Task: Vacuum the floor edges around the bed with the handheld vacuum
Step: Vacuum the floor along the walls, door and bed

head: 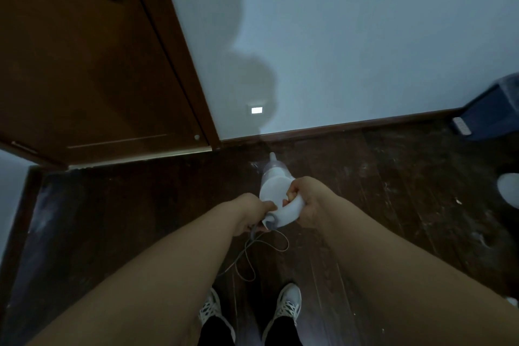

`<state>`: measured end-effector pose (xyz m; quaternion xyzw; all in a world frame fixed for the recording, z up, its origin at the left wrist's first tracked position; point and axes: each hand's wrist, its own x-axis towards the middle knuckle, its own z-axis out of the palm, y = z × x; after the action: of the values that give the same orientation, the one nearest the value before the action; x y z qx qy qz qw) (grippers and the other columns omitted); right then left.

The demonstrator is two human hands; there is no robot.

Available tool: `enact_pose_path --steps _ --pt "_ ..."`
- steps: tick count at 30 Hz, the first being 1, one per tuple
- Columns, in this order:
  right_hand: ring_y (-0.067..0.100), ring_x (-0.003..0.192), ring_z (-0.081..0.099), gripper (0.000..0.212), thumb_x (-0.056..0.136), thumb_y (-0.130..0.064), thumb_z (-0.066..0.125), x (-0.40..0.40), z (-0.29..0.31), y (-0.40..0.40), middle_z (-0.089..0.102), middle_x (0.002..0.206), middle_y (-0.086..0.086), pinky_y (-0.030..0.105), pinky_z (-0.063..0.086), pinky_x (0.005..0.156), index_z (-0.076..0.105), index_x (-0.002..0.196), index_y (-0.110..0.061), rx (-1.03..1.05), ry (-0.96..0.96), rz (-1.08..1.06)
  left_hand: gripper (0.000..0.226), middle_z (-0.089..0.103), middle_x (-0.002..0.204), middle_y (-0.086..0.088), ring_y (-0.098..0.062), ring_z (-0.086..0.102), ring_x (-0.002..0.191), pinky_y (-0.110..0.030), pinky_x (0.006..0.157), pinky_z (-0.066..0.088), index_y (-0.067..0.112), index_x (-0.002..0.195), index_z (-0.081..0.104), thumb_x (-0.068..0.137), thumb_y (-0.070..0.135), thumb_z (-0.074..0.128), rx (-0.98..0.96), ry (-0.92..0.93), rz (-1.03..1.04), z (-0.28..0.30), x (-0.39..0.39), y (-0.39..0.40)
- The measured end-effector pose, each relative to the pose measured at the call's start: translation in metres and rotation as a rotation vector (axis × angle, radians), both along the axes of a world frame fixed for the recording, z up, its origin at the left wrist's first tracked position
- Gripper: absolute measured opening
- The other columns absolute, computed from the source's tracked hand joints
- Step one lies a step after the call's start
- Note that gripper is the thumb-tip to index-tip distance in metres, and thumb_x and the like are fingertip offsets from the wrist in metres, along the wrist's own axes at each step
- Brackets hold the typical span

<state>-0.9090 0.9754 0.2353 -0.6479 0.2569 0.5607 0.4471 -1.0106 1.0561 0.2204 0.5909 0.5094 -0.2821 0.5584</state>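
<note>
I am gripping the handheld vacuum (276,191) handle with my right hand (307,205), left hand (252,213) pinching its cord (252,255); I should be keeping the nozzle low along the skirting (351,125).

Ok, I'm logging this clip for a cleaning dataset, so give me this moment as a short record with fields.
tool: white handheld vacuum, nozzle aimed toward the baseboard
right hand: grips the handle
left hand: holds the cord at the handle's rear end
floor: dark wood, pale dust streaks
door: brown, to the left
bed: not in view
</note>
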Motion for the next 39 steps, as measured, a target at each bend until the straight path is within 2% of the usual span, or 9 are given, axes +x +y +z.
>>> enact_pose_path --steps 7,10,14,18,21,26,33,36,39 --pt "0.026 0.075 0.051 0.024 0.088 0.001 0.048 0.024 0.002 -0.03 0.048 0.09 0.02 0.03 0.049 0.062 0.042 0.109 -0.008 0.014 -0.001 -0.025 0.037 0.058 0.092 -0.009 -0.022 0.06 0.091 -0.034 0.093 0.048 0.004 0.116 0.052 0.095 0.035 0.053 -0.025 0.015 -0.011 -0.006 0.029 -0.026" --pt "0.026 0.074 0.05 0.03 0.088 0.002 0.047 0.027 0.004 -0.04 0.047 0.089 0.019 0.029 0.048 0.059 0.043 0.114 -0.012 0.009 -0.005 0.007 0.037 0.058 0.102 -0.011 -0.026 0.061 0.104 -0.038 0.099 0.048 0.005 0.115 0.051 0.094 0.036 0.053 -0.031 0.03 0.006 -0.008 0.031 -0.038" --pt "0.025 0.071 0.05 0.049 0.088 0.003 0.047 0.02 0.005 -0.04 0.046 0.089 0.02 0.029 0.048 0.06 0.04 0.135 -0.008 -0.002 0.005 0.074 0.03 0.057 0.097 -0.01 -0.024 0.061 0.099 -0.038 0.1 0.048 0.009 0.102 0.048 0.093 0.037 0.055 0.026 0.087 0.052 -0.01 0.021 -0.045" --pt "0.023 0.07 0.05 0.051 0.087 0.006 0.042 0.0 0.006 -0.037 0.048 0.094 0.02 0.027 0.046 0.055 0.04 0.135 -0.011 0.005 -0.006 0.088 0.037 0.058 0.105 -0.013 -0.025 0.063 0.097 -0.034 0.093 0.051 0.005 0.115 0.049 0.094 0.034 0.054 0.023 0.079 0.085 -0.004 -0.003 -0.044" --pt "0.023 0.07 0.051 0.053 0.084 0.007 0.042 -0.018 0.002 -0.032 0.051 0.107 0.021 0.027 0.046 0.053 0.042 0.135 -0.01 0.029 0.002 0.098 0.033 0.058 0.103 -0.014 -0.026 0.06 0.103 -0.035 0.099 0.047 0.005 0.109 0.049 0.095 0.034 0.053 0.057 0.1 0.076 0.001 -0.023 -0.041" --pt "0.027 0.077 0.052 0.054 0.085 0.005 0.046 -0.05 0.0 -0.027 0.048 0.111 0.02 0.029 0.048 0.055 0.04 0.135 -0.013 0.04 0.025 0.145 0.026 0.056 0.081 -0.007 -0.017 0.06 0.071 -0.032 0.082 0.049 0.01 0.083 0.046 0.095 0.032 0.053 0.02 0.061 0.119 0.004 -0.061 -0.037" --pt "0.026 0.075 0.05 0.047 0.087 0.005 0.044 -0.084 -0.002 -0.026 0.047 0.093 0.017 0.028 0.047 0.055 0.044 0.131 -0.011 0.092 0.005 0.118 0.024 0.058 0.087 -0.008 -0.021 0.063 0.084 -0.037 0.097 0.049 0.011 0.084 0.048 0.096 0.032 0.052 0.02 -0.014 0.097 -0.001 -0.096 -0.032" --pt "0.027 0.079 0.052 0.048 0.086 0.005 0.046 -0.083 -0.007 -0.028 0.049 0.099 0.018 0.03 0.049 0.058 0.045 0.13 -0.012 0.088 0.013 0.083 0.025 0.06 0.105 -0.013 -0.028 0.063 0.103 -0.042 0.101 0.047 0.008 0.099 0.049 0.095 0.033 0.053 0.031 -0.013 0.091 -0.006 -0.092 -0.032" --pt "0.027 0.078 0.053 0.047 0.085 0.005 0.047 -0.073 -0.009 -0.034 0.051 0.108 0.02 0.031 0.049 0.057 0.046 0.129 -0.011 0.061 0.013 0.073 0.031 0.06 0.114 -0.015 -0.029 0.061 0.106 -0.041 0.101 0.047 0.007 0.11 0.049 0.095 0.033 0.052 0.009 0.014 0.065 -0.008 -0.08 -0.038"
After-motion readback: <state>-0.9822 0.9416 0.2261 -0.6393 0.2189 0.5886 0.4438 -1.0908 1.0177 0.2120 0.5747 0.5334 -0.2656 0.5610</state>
